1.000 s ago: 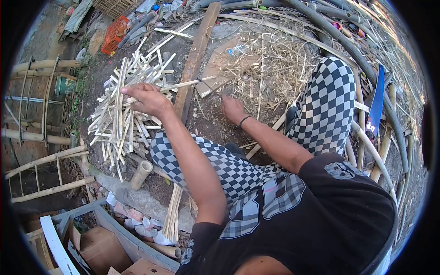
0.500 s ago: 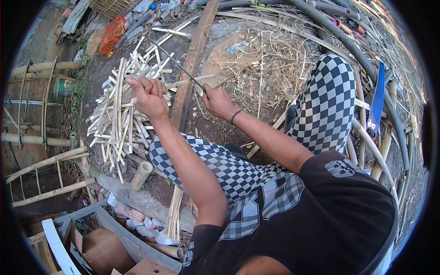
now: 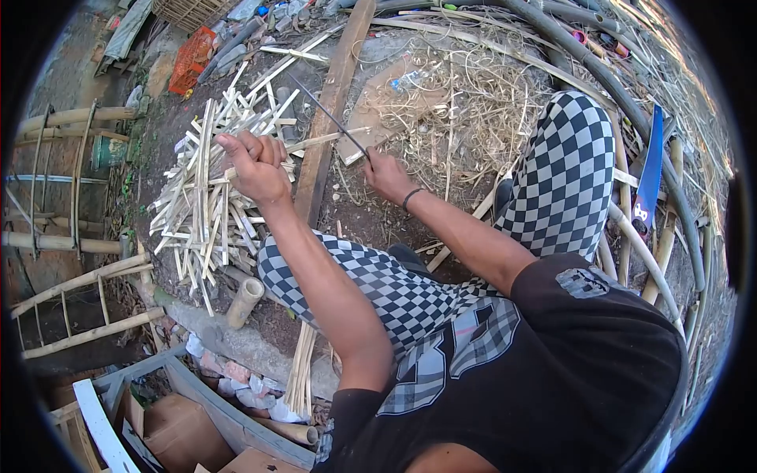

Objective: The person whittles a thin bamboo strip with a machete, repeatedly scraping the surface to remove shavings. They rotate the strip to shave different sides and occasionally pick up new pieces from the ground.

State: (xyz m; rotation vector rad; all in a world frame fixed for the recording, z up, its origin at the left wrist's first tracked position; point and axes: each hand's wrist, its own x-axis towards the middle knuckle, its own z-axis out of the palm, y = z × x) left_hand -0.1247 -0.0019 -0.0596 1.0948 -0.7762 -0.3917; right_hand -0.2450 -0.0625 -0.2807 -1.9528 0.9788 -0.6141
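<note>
My left hand [image 3: 260, 167] is closed around a thin, pale bamboo strip [image 3: 327, 139], whose far end reaches rightward over a brown wooden plank [image 3: 335, 91]. In my right hand [image 3: 386, 175] is the handle of a long, narrow-bladed knife [image 3: 327, 113]. Its dark blade slants up and to the left, crossing above the plank and near the strip; whether it touches the strip I cannot make out. Below and around my left hand lies a heap of split bamboo strips [image 3: 206, 197].
Curly bamboo shavings [image 3: 481, 110] cover the ground ahead, partly over a flat brown sheet [image 3: 386, 106]. A blue saw [image 3: 650, 169] rests at the right among bamboo poles [image 3: 631, 232]. An orange crate [image 3: 192, 61] stands at far left, a bamboo stub [image 3: 246, 299] beside my knee.
My right hand has shifted a little to the right and down, drawing the knife with it. My left hand has stayed almost still with the bamboo strip.
</note>
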